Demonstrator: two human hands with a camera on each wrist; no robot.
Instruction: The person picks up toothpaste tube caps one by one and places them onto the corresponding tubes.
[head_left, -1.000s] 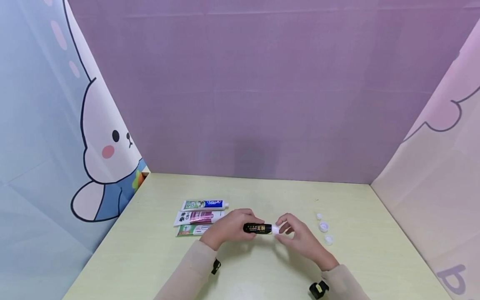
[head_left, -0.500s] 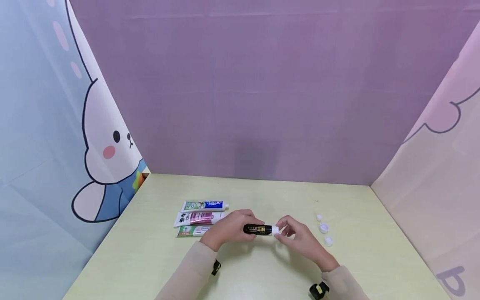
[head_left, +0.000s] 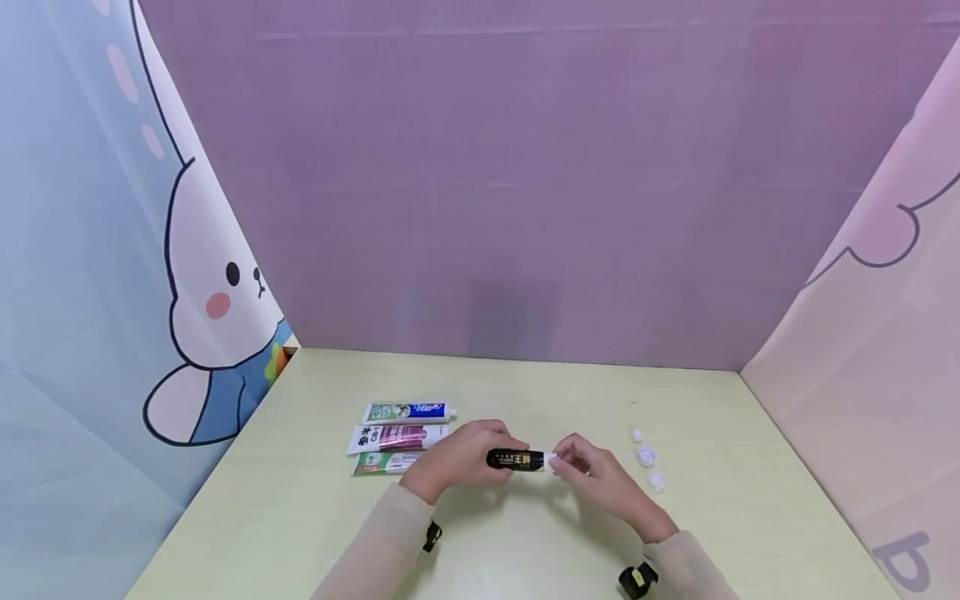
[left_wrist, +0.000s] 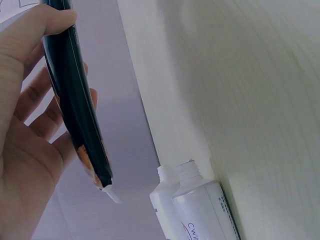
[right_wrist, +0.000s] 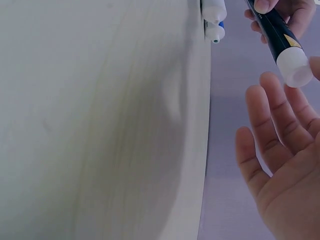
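Note:
My left hand [head_left: 467,454] grips a black toothpaste tube [head_left: 514,459] with gold lettering, thumb on one side and fingers behind. The tube lies level above the table, its white cap [right_wrist: 294,67] toward the right. My right hand [head_left: 604,479] pinches that cap with thumb and index finger; the other fingers [right_wrist: 270,135] spread loosely below it in the right wrist view. The cap sits at the tube's end, and the index finger is mostly hidden behind it. In the left wrist view, the tube's flat tail [left_wrist: 111,194] points downward.
Left of the hands lie a blue-green tube [head_left: 405,412], a white and purple tube [head_left: 397,437] and a green and white tube [head_left: 384,463], partly behind my left hand. To the right, a small cap [head_left: 637,435] and two larger caps [head_left: 646,456] lie in a column.
The right thumb and fingers have shifted on the white cap and now cover more of it. The left hand and the black tube have stayed nearly still.

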